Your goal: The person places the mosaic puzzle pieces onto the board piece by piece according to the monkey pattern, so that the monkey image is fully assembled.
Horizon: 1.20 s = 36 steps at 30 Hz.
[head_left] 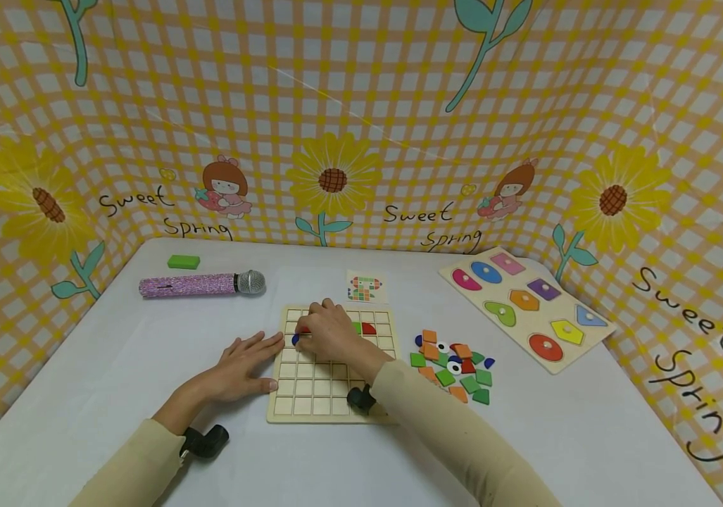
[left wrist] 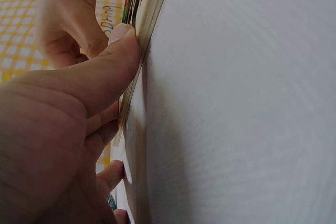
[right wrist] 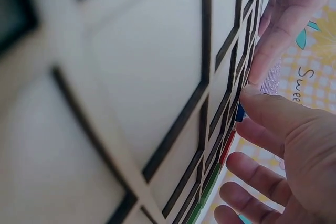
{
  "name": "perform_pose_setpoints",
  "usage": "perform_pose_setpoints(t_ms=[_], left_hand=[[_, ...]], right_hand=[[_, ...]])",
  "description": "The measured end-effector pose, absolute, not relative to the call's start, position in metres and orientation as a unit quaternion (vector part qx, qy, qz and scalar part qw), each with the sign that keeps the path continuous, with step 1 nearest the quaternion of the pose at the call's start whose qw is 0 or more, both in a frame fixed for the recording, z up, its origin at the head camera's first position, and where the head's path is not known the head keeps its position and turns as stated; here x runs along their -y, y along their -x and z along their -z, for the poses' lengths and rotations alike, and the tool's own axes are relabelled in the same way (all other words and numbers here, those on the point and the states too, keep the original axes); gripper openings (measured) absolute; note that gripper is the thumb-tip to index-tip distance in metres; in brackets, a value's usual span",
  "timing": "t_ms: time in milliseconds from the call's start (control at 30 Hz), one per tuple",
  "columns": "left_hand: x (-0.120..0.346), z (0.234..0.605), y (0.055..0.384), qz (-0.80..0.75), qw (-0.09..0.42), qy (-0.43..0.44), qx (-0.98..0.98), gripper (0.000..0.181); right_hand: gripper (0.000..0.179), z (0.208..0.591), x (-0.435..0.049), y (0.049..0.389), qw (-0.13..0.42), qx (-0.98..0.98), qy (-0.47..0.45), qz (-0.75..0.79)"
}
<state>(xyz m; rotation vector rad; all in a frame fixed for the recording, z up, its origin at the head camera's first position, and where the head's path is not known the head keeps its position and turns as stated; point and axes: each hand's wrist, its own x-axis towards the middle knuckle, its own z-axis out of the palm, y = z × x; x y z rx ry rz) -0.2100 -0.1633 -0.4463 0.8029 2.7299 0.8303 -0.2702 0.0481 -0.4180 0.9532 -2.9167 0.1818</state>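
Wooden grid (head_left: 304, 387) beside loose tiles (head_left: 445, 378) lies partly hidden by your right hand (head_left: 329, 334), pinching a blue piece (head_left: 296, 339); your left hand (head_left: 239, 370) has spread fingers.

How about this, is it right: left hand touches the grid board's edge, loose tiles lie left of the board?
Not quite: the head view shows the loose tiles right of the grid board. The left hand does touch its edge.

- Left hand (left wrist: 58, 114) at left and lower left, thumb against the edge of the board (left wrist: 153, 11).
- Board edge-on, slanting down from top centre.
- Right hand (left wrist: 68, 14) at upper left, fingers bent.
- White tabletop (left wrist: 247, 98) across the right.
- Checked cloth (left wrist: 16, 24), upper left.
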Motion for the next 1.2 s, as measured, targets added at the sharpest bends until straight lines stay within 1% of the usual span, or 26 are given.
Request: perform_pose_setpoints(t_ms=[667, 967, 1200], left_hand=[[0.1625, 0.4444, 0.2091, -0.294, 0.097, -0.268, -0.912, 0.073], [0.1624, 0.4437, 0.2094, -0.292, 0.100, -0.266, -0.913, 0.073], [0.1630, 0.4449, 0.2099, -0.289, 0.101, -0.263, -0.915, 0.074]], right_hand=[[0.020, 0.4177, -0.0483, 0.2693, 0.048, 0.946, -0.317, -0.052], [0.021, 0.4170, -0.0475, 0.2693, 0.040, 0.947, -0.316, -0.050], [0.020, 0.4171, -0.0477, 0.2696, 0.047, 0.947, -0.315, -0.043]])
